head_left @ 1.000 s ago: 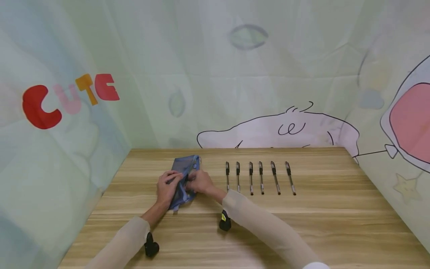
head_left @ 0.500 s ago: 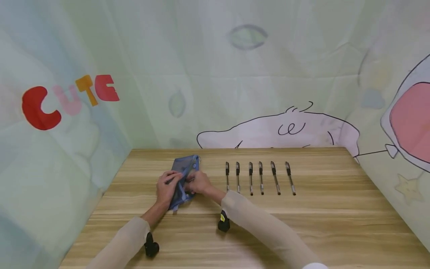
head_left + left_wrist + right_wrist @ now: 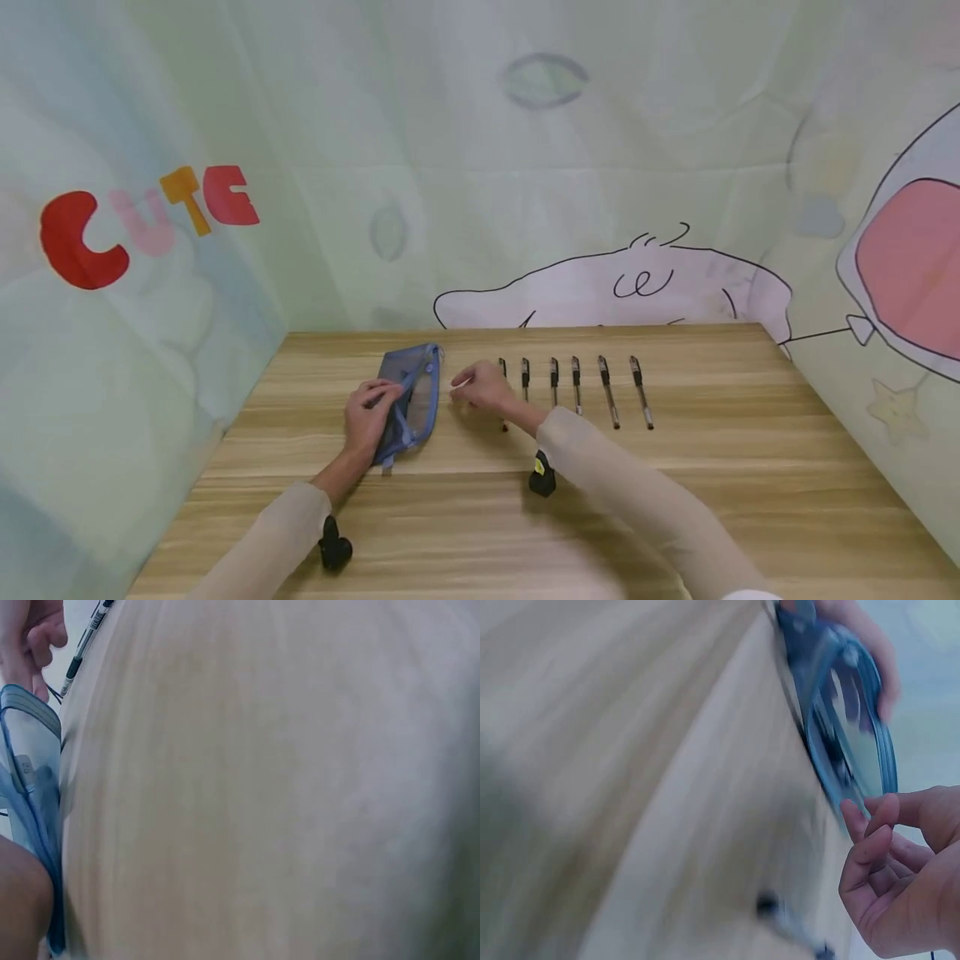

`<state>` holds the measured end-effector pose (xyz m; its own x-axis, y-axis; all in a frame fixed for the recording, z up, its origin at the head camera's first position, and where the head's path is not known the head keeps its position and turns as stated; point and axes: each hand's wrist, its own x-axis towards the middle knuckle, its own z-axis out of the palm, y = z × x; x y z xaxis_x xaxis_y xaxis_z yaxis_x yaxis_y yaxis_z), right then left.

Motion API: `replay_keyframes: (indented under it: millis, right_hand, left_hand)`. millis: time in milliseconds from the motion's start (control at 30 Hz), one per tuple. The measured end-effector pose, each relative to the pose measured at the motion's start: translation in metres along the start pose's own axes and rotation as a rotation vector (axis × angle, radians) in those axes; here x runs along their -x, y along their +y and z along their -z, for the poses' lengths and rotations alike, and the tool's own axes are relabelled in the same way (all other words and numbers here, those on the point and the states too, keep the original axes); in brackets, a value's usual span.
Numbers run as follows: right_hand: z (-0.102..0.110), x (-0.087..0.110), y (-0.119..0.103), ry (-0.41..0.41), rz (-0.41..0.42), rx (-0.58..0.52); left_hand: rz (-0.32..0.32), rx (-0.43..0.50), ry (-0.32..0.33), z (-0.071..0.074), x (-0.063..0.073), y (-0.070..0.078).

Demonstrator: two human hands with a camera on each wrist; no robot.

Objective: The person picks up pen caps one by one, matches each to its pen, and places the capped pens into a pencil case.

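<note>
A blue mesh zip pouch [image 3: 397, 362] lies on the left of the table, its mouth gaping toward the right. My left hand [image 3: 369, 417] pinches the pouch's upper edge between thumb and fingers. Dark pen-like shapes [image 3: 834, 750] show inside the mouth in the right wrist view. Just right of the pouch hovers my right hand [image 3: 482, 387], its fingers loosely bent with nothing held. It partly covers the leftmost pen [image 3: 503, 367] of a row. Several black-capped clear gel pens, among them the rightmost pen [image 3: 641, 392], lie side by side, caps toward the back.
The wood-grain table [image 3: 712, 500] ends at a printed cloth backdrop [image 3: 337, 208] behind and at both sides. Black wrist cameras hang below both sleeves, one black camera [image 3: 335, 546] on the left and another camera [image 3: 542, 475] on the right.
My right hand has come out of the pouch mouth and moved right toward the pens. The left hand keeps its hold, and the mouth now shows wide. The head view has shifted slightly.
</note>
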<state>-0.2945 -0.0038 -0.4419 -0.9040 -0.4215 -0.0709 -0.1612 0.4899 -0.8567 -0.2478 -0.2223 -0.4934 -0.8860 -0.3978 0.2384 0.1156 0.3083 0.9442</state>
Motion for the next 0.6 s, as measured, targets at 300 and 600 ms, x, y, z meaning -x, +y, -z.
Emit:
replay_keyframes:
  millis: [300,600]
  right_hand:
    - [0.046,0.006,0.022,0.104,-0.049,0.044]
    - [0.065,0.007,0.039,0.18,-0.09,0.094]
  left_hand:
    - [0.04,0.022,0.0,-0.001,-0.004,-0.001]
    - [0.019,0.038,-0.005,0.0,-0.001,0.001]
